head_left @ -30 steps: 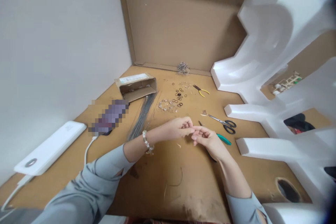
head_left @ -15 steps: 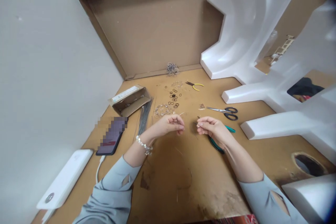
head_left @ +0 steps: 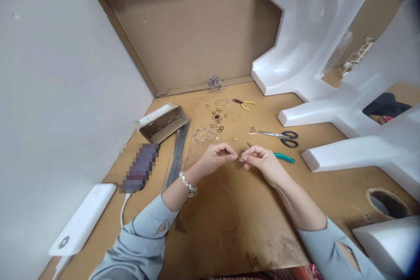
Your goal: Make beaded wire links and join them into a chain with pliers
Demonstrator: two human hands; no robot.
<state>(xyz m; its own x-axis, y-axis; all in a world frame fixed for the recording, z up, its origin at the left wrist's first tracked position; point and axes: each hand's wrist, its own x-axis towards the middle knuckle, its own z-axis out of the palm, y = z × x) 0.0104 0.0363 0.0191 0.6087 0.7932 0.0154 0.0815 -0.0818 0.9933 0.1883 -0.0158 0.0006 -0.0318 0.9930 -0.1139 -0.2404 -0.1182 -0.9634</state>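
Observation:
My left hand [head_left: 220, 156] and my right hand [head_left: 259, 160] meet over the table, thumbs and forefingers pinched. Between their fingertips is a small, thin wire piece [head_left: 239, 159], too tiny to make out fully; both hands appear to grip it. Teal-handled pliers [head_left: 285, 157] lie partly hidden beneath my right hand. Behind my left hand are clear beaded wire loops [head_left: 203, 135], and beyond them several small dark rings [head_left: 217, 117]. A bundle of straight grey wires [head_left: 179, 153] lies left of my left wrist.
Black-handled scissors [head_left: 279, 136] and yellow-handled pliers [head_left: 244, 104] lie behind my right hand. An opened small carton [head_left: 163, 123], a phone [head_left: 141, 168] and a white power bank [head_left: 83, 218] line the left side. A tangled wire heap [head_left: 215, 82] sits at the back. White moulded forms [head_left: 341, 155] stand right.
My two hands have come together from apart; the left moved right, and its fingertips now meet the small piece at my right hand.

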